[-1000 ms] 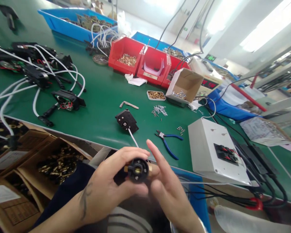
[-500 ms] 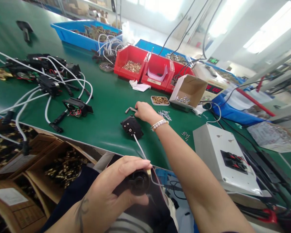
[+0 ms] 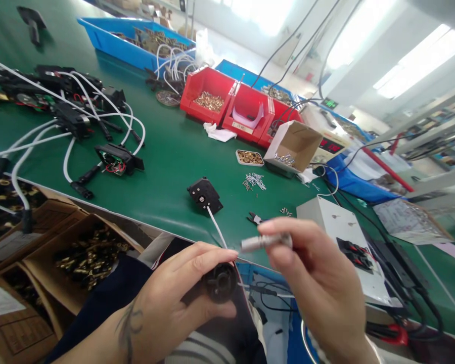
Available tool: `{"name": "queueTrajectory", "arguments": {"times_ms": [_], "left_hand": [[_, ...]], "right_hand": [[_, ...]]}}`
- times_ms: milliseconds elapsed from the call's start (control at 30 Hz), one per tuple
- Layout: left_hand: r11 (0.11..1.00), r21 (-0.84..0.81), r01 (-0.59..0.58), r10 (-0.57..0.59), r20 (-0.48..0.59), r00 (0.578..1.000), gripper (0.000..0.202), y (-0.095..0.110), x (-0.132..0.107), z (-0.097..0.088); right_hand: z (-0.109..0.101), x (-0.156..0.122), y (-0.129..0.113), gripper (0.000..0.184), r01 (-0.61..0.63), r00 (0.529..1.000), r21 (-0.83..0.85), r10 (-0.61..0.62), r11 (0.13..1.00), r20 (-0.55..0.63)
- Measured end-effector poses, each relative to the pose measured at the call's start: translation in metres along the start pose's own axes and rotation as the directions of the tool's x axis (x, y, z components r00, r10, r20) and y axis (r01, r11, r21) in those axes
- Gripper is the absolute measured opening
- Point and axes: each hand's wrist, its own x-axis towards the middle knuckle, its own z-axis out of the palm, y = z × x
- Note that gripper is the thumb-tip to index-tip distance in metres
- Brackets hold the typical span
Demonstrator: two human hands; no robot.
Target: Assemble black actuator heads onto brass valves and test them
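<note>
Head view: grips black round part (image 3: 220,283) in left hand (image 3: 174,298), pinches metal tool (image 3: 265,241) in right hand (image 3: 318,283); on worktop (image 3: 167,151), red bin (image 3: 199,115) with brass pieces (image 3: 209,101), cardboard box (image 3: 305,135) with screws (image 3: 286,159).

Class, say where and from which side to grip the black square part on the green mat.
Probably from above, pinching the black square part across its flat side walls: it lies flat, and its white wire leaves the near edge.

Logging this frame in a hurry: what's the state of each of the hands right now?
Left hand: closed, holding the round black plastic part.
Right hand: closed, pinching the small grey metal tool.
</note>
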Motion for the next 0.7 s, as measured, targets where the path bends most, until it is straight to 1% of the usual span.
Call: {"name": "queueTrajectory", "arguments": {"times_ms": [100,200,300,433,533,633,700], "left_hand": [[0.999,0.037,-0.010,0.009,0.022,1.000,0.040,0.003,0.000,0.005],[0.996,0.084,-0.037,0.033,0.052,0.998,0.038,0.006,0.001,0.011],[0.989,0.128,-0.073,0.065,0.062,0.996,0.039,0.008,0.001,0.015],[0.978,0.178,-0.111,0.095,0.095,0.991,0.036,0.014,0.004,0.015],[0.981,0.172,-0.092,0.072,0.123,0.990,0.036,0.017,0.005,0.015],[0.991,0.119,-0.057,0.042,0.126,0.991,0.039,0.015,0.003,0.016],[0.996,0.077,-0.038,0.026,0.148,0.989,0.041,0.013,0.001,0.016]], "right_hand": [[-0.006,-0.029,-0.013,0.014,0.102,0.992,-0.075,-0.096,0.992,0.081],[-0.007,-0.041,-0.012,0.013,0.129,0.989,-0.102,-0.119,0.986,0.091],[-0.007,-0.046,-0.008,0.015,0.157,0.986,-0.139,-0.147,0.978,0.079],[-0.009,-0.050,-0.007,0.019,0.204,0.977,-0.215,-0.185,0.955,0.106],[-0.006,-0.051,-0.005,0.018,0.228,0.972,-0.252,-0.205,0.940,0.113],[-0.002,-0.051,-0.003,0.017,0.249,0.967,-0.263,-0.226,0.932,0.114],[-0.001,-0.051,-0.003,0.017,0.248,0.968,-0.265,-0.226,0.932,0.109]]}}
